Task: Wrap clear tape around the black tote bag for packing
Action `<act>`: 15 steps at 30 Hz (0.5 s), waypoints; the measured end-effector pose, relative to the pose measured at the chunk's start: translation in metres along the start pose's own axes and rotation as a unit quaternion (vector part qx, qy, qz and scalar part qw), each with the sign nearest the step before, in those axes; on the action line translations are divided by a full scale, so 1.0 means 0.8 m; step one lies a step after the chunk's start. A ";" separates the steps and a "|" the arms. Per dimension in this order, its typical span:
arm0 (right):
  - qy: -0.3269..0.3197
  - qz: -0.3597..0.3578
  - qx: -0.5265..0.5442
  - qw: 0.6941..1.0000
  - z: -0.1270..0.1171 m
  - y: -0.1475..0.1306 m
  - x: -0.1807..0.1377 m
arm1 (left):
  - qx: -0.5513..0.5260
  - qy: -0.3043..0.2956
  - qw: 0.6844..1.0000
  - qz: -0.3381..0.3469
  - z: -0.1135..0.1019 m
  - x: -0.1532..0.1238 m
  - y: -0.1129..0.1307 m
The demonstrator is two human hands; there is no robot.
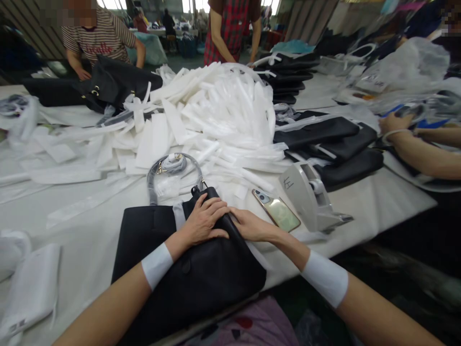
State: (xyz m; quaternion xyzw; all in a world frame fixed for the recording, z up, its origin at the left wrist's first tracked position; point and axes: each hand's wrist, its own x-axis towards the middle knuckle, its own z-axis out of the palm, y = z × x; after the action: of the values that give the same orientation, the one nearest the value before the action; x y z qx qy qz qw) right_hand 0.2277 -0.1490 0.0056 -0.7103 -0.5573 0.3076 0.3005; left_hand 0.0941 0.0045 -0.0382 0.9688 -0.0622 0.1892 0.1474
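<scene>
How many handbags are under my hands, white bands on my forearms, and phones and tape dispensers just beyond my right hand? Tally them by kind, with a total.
Black handbag: 1
White forearm bands: 2
Phone: 1
Tape dispenser: 1
Total: 5

The handbag (207, 276) is showing plain black, the foam strips (223, 105) are gleaming white, and the wristbands (157, 265) are looking pale bluish-white. A co-worker's apron (235, 29) is displaying red-and-black plaid; a striped shirt (111, 31) is bearing red lettering.
</scene>
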 end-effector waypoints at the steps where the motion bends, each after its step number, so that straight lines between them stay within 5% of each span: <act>1: 0.007 0.014 -0.017 1.000 -0.007 -0.006 -0.017 | 0.004 -0.006 1.000 -0.007 0.001 0.000 0.000; 7: 0.038 0.136 -0.093 0.986 -0.005 -0.025 -0.108 | 0.034 -0.010 0.999 -0.002 0.002 -0.001 0.002; 15: 0.054 0.200 -0.223 0.952 0.019 -0.022 -0.114 | 0.040 -0.060 0.985 0.156 -0.019 0.036 -0.002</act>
State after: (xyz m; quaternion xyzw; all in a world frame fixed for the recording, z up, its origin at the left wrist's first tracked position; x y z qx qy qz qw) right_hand 0.1884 -0.2336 0.0190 -0.8717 -0.4411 0.1906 0.0961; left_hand 0.1152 0.0088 -0.0141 0.9621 -0.2134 0.1534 0.0732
